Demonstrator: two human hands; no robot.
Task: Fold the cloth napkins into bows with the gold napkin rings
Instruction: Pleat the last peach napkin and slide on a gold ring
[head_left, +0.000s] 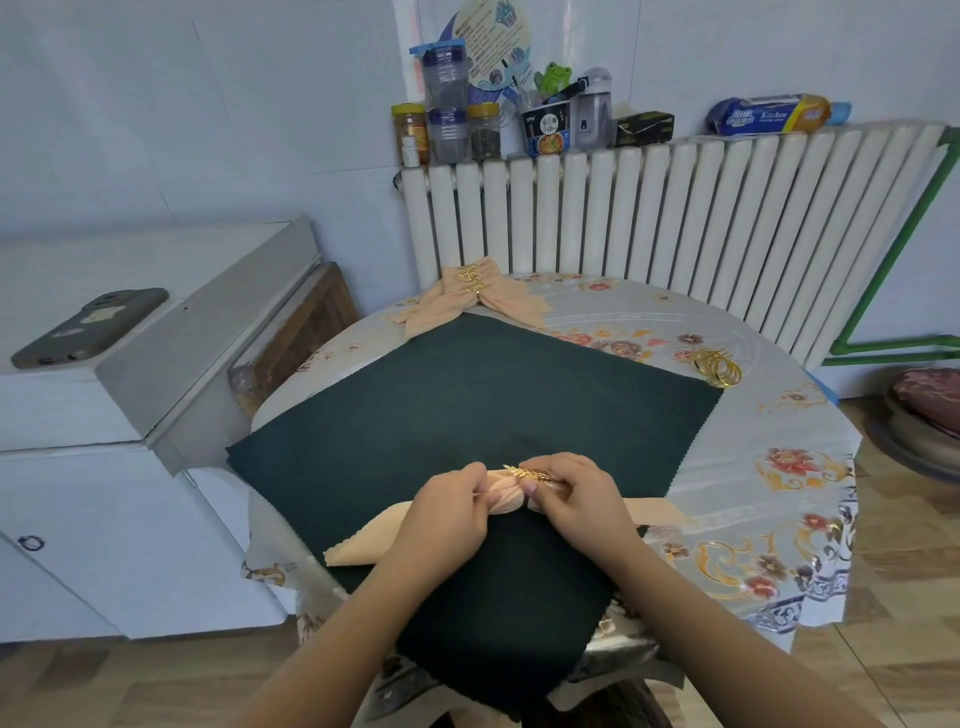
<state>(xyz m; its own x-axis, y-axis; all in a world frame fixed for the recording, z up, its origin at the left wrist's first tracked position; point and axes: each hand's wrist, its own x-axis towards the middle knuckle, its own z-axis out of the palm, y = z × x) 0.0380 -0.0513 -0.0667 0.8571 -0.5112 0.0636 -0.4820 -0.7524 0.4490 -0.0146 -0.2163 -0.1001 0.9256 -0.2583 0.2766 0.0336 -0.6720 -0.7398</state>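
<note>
1. A dark green cloth (467, 405) covers the flowered round table (779, 467) as a work mat.
2. The left hand (447, 512) pinches the gathered peach napkin (501, 493) so the right hand (576, 493), gripping a leafy gold ring (530, 474), can slide it on.
3. Spare rings (719, 368) lie right; finished bows (470, 299) sit at the far edge, out of the way.

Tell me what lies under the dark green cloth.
The dark green cloth lies on the floral tablecloth, visible around its edges. Whatever else is beneath it is covered.
</note>
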